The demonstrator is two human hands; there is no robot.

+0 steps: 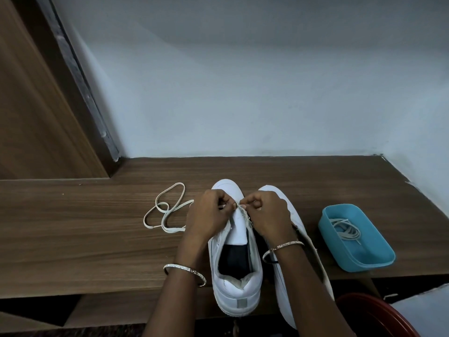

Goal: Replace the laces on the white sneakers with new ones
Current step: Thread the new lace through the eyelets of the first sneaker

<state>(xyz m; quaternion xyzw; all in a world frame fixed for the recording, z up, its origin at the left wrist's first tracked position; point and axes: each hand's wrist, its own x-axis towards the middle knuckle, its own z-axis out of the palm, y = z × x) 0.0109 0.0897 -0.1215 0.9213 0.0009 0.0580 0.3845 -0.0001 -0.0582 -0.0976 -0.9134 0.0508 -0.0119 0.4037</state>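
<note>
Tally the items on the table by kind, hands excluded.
White sneakers: 2
Loose lace: 1
Lace bundle, strand count unclear: 1
Blue container: 1
Total: 5

Lace (167,210) left of sneakers (237,263)

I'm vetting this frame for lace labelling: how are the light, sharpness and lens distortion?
Head view: dim, even, bluish light, soft shadows, no glare. Head view: the wide lens slants the door frame. Head view: the left hand and right hand, pinching at the eyelets of the sneaker, look slightly soft, so what they pinch is unclear; its inside is nearly black.
</note>
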